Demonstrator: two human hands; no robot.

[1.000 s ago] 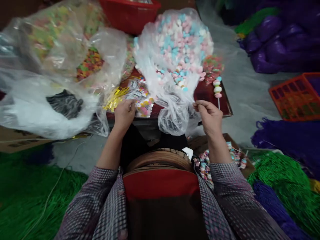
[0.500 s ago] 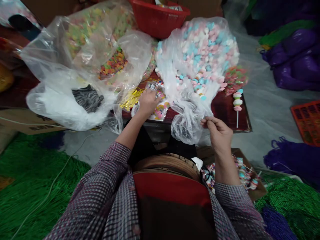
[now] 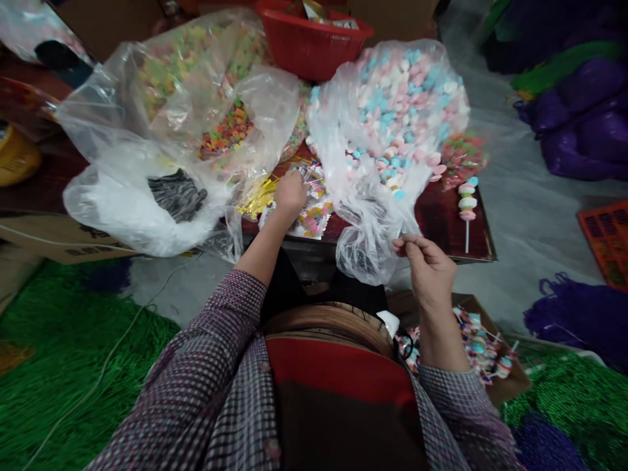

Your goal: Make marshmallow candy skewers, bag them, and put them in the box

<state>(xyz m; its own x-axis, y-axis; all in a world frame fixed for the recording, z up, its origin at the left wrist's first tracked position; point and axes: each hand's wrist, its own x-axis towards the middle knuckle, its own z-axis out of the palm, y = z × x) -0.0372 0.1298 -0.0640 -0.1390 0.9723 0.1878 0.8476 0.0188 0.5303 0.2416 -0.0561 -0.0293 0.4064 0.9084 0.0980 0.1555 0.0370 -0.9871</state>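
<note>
My left hand [image 3: 290, 194] rests over printed clear wrappers [image 3: 314, 221] at the table's front edge. Its fingers are curled in, and what they hold, if anything, is hidden. Just left of it lies a bundle of gold twist ties [image 3: 258, 199]. My right hand [image 3: 430, 269] hovers in front of the table edge, thumb and forefinger pinched together; anything between them is too small to make out. Those fingertips are close to the gathered end of a clear bag [image 3: 366, 252]. On the table's right corner lies a marshmallow skewer [image 3: 468, 208] with a white stick.
Big clear bags of marshmallows [image 3: 412, 91] and gummy rings [image 3: 228, 127] cover the table, with a red basket [image 3: 314, 42] behind. A box of wrapped skewers [image 3: 510, 386] sits below my right arm. Green strands [image 3: 73, 366] lie on the floor.
My left hand has drawn its fingers in over the wrappers, where they were stretched rightward before. The right hand keeps its pinch in nearly the same place. The view has shifted slightly.
</note>
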